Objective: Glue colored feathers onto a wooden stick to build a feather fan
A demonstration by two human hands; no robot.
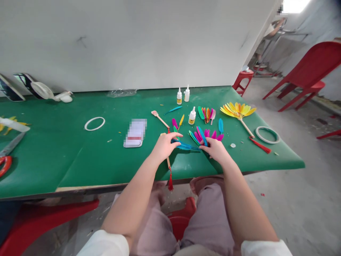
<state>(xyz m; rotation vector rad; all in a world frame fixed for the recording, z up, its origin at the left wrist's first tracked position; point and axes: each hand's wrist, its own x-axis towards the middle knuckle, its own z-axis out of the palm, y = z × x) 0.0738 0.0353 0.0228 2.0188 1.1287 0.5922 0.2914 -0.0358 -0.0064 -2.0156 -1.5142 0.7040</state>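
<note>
Both sleeves are white and short, the left sleeve (106,243) ending in a plain, rounded edge, the right sleeve (263,248) matching it. The left forearm (134,193) and right forearm (243,195) are bare, as are the left hand (163,145) and right hand (217,149). Loose, creased trousers (213,220) are dusty mauve, with paler beige cloth (198,250) at the near middle.
</note>
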